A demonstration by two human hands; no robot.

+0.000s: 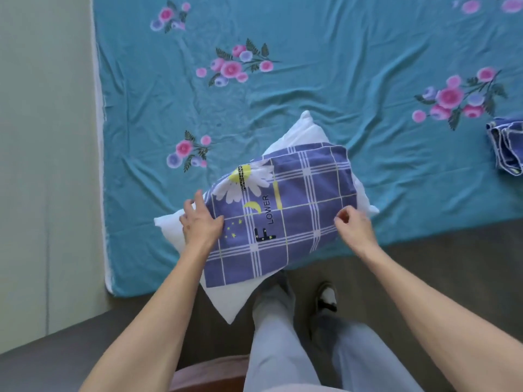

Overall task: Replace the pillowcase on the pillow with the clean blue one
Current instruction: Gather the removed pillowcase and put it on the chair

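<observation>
- The white pillow (304, 124) is lying at the near edge of the bed, tilted diagonally, with one corner hanging over the floor toward the person's legs.
- A blue checked pillowcase (285, 210), printed with a daisy, a moon, stars and the word "FLOWER", is lying flat on top of the pillow; it is covering the pillow's middle, while white corners are sticking out past it on the far side, the left, the right and the near side. Whether any part of the pillow is sitting inside the case cannot be told.
- The left hand (199, 220) is resting on the left edge of the pillowcase where it meets the pillow's left corner, fingers spread and extended, pressing on the fabric rather than clenching it.
- The right hand (353, 224) is hovering at the right edge of the pillowcase, fingers curled with thumb and forefinger drawn together; whether it is pinching cloth cannot be told.
- A second bundle of blue checked cloth (506, 145) is lying crumpled well to the right of the pillow, at the frame's edge.
- The teal flowered bedsheet (353, 52) is spreading wrinkled beyond the pillow.
- The person's grey trousers (283, 349) and one shoe (327, 297) are showing just below the pillow's near corner.
</observation>
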